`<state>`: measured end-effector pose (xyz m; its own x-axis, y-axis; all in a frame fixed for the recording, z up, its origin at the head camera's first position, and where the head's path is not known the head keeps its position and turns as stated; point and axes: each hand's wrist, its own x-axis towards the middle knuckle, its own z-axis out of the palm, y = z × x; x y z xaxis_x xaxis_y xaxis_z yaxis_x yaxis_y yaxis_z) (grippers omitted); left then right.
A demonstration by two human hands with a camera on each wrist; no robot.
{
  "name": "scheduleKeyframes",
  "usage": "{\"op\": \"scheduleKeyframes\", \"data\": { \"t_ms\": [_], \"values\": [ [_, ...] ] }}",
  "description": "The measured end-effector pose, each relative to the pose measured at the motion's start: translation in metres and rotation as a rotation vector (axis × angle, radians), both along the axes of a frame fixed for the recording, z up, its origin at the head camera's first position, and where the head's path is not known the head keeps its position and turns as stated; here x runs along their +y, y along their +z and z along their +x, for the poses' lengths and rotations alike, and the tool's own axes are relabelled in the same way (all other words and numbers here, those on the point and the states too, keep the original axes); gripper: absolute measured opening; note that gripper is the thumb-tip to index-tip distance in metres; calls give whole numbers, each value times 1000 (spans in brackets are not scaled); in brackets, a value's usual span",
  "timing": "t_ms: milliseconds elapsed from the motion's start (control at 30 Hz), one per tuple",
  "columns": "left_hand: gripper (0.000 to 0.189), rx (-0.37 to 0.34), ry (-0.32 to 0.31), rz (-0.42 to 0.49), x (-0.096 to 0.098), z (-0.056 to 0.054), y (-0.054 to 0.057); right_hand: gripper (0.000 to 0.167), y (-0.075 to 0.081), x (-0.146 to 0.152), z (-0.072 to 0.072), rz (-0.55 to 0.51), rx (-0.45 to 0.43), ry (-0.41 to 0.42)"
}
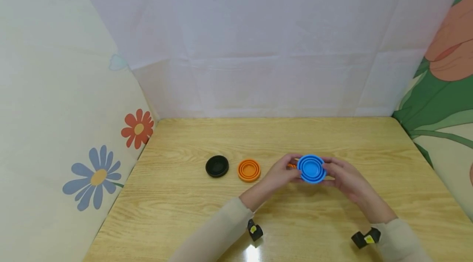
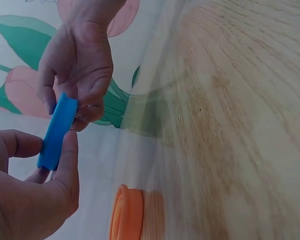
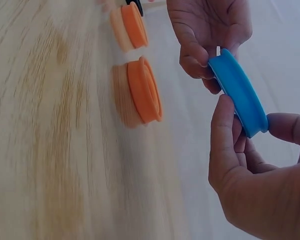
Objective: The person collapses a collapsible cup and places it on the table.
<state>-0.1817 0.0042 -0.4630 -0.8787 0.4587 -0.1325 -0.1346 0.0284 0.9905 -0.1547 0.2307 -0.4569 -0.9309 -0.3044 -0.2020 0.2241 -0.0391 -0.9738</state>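
Observation:
A blue collapsible cup (image 1: pixel 311 168), folded flat into concentric rings, is held above the table between both hands. My left hand (image 1: pixel 281 173) pinches its left edge, thumb on the near face and fingers behind. On the opposite edge my right hand (image 1: pixel 346 176) grips it in the same way. From the right wrist, the blue cup (image 3: pixel 240 95) shows side-on as a thin band with flared rims. An orange collapsed cup (image 3: pixel 144 91) lies on the table below it, mostly hidden behind my left hand in the head view.
To the left of my hands, a second orange collapsed cup (image 1: pixel 249 170) rests on the wooden table (image 1: pixel 177 212), with a black one (image 1: pixel 217 166) beside it. A white cloth (image 1: pixel 258 48) hangs behind the table's far edge. Flower-printed panels stand at both sides.

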Motion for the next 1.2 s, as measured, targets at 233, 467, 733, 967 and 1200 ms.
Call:
{"op": "scheduleKeyframes", "data": {
  "t_ms": [233,467,733,967,1200],
  "values": [
    [51,9,27,-16,16,-10,-8,57,-3,10,-7,39,-25,-32],
    [52,-4,18,-65,28,-18,-10,51,-5,19,-14,17,-28,-47],
    [49,23,-4,-191,38,-28,-12,47,-12,29,-24,27,-40,-58],
    [47,26,-3,-290,47,-36,-11,52,-16,34,-31,65,-66,-47],
    [43,42,-35,-430,53,-41,-9,55,-19,37,-37,165,-102,-34]
  ]
}}
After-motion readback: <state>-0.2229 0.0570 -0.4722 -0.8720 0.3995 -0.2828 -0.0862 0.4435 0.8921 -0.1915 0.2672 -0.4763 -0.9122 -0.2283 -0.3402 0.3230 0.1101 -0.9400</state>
